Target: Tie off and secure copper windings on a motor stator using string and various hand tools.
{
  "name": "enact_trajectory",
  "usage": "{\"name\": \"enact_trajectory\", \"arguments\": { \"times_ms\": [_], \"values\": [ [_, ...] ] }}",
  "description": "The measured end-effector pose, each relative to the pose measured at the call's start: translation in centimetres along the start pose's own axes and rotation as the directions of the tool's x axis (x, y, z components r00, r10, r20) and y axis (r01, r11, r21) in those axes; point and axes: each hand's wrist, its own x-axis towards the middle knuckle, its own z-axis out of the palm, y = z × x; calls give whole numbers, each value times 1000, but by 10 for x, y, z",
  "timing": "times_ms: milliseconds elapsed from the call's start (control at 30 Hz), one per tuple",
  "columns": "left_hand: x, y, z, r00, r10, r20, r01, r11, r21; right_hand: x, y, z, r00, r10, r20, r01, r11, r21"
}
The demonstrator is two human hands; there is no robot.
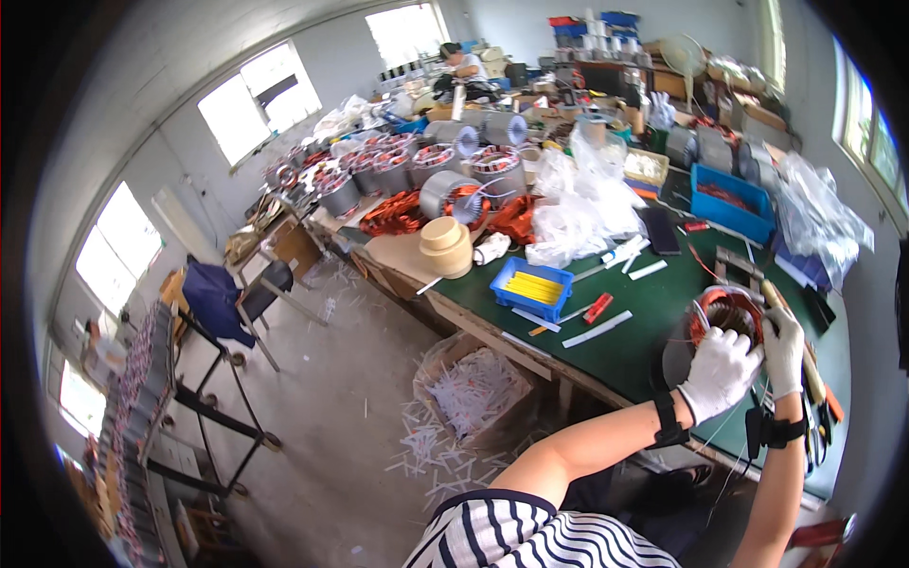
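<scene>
A motor stator (729, 301) with copper-coloured windings round its opening stands on the green table at the right. My left hand (720, 375), in a white glove, rests over its near rim, fingers bent in against the windings. Beside the stator's right side is my right hand (785, 352), also gloved, its fingers drawn together near the winding edge. Whatever lies between the fingers of either hand is too small or hidden. A light wooden stick (771, 292) shows just beyond my right hand. Thin pale wires trail below the hands toward the table edge.
Left of the stator are a blue tray (530, 301) of yellow strips, a red cutter (597, 308) and white strips. A black phone (661, 231), plastic bags (587, 204) and a blue bin (732, 204) stand farther back. More stators (393, 170) line the far table. A scrap box (473, 388) sits on the floor.
</scene>
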Motion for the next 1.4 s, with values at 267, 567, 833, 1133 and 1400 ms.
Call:
{"name": "enact_trajectory", "arguments": {
  "times_ms": [267,567,833,1133,1400],
  "values": [
    [-15,1,9,999,-38,30,40,997,-65,-22,13,-14,982,76,-170,-106,979,-172],
    [-36,51,-43,946,-278,166,255,324,-911,-112,-96,-61,977,213,10,-145,629,764],
    [-65,44,-109,796,107,596,595,40,-802,-129,-143,-82,931,358,75,-254,484,838],
    [28,-42,-140,930,84,357,178,746,-641,-97,-84,-117,808,508,-298,-129,646,752],
    [95,-88,-88,726,17,688,405,798,-447,2,-79,-116,846,352,401,-512,748,423]
  ]
}}
